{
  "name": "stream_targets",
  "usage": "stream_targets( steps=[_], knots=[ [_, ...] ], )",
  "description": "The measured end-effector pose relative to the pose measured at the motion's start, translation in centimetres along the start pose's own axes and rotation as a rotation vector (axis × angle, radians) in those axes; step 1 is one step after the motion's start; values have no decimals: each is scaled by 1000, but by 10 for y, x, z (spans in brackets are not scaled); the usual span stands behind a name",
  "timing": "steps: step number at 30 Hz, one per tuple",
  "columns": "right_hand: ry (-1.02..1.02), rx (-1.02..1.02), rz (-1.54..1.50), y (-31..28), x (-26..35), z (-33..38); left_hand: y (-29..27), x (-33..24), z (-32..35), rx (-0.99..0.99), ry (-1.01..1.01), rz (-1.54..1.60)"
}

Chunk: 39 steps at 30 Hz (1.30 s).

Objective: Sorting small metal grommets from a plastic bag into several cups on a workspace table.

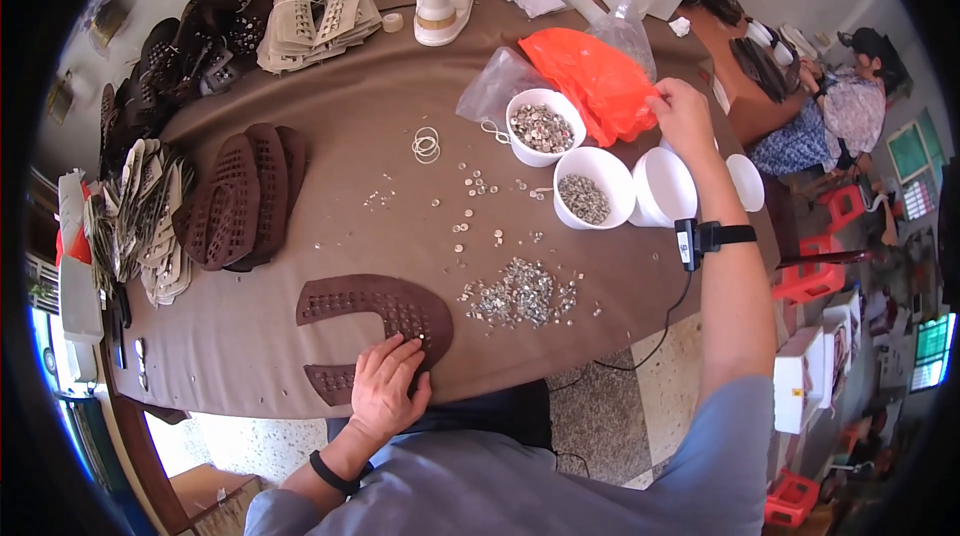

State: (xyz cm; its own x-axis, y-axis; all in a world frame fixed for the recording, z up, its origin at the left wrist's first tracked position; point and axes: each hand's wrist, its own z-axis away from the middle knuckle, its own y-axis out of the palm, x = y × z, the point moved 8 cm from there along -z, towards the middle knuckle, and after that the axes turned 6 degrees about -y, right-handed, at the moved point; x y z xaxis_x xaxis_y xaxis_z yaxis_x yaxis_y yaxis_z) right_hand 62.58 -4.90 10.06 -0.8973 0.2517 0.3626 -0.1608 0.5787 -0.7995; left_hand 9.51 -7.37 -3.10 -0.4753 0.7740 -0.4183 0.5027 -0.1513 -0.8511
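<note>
My left hand (388, 384) lies with its fingers stretched out on a dark brown U-shaped shoe upper (430, 308) with rows of cutouts and a few small shiny studs. Out at the right, my right hand (684, 114) pinches the edge of an orange-red plastic bag (590, 76). Beside the bag stand a white tub (520, 141) and another white tub (622, 176), both holding small metal studs. Below my right hand is a further white tub (665, 186), partly covered by my arm. A loose pile of silvery studs (525, 294) lies right of the upper.
Stacked brown uppers (245, 196) and beige pieces (318, 16) lie to the left and far left. Rubber bands (426, 145) and scattered studs are mid-table. A white glue bottle (436, 6) stands at the back. Another person (835, 116) sits at the right, near red stools (812, 271).
</note>
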Motion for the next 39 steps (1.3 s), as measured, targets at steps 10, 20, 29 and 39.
stream_targets(
  steps=[10,20,29,39],
  knots=[
    [238,-96,323,-55,-33,82,2,-1,4,44,-13,-24],
    [700,235,-202,-3,-75,155,5,-2,-3,26,-15,-52],
    [433,-14,135,-30,-78,164,6,-5,1,5,14,-32],
    [386,312,353,-38,-59,141,4,-4,-1,15,0,-56]
  ],
)
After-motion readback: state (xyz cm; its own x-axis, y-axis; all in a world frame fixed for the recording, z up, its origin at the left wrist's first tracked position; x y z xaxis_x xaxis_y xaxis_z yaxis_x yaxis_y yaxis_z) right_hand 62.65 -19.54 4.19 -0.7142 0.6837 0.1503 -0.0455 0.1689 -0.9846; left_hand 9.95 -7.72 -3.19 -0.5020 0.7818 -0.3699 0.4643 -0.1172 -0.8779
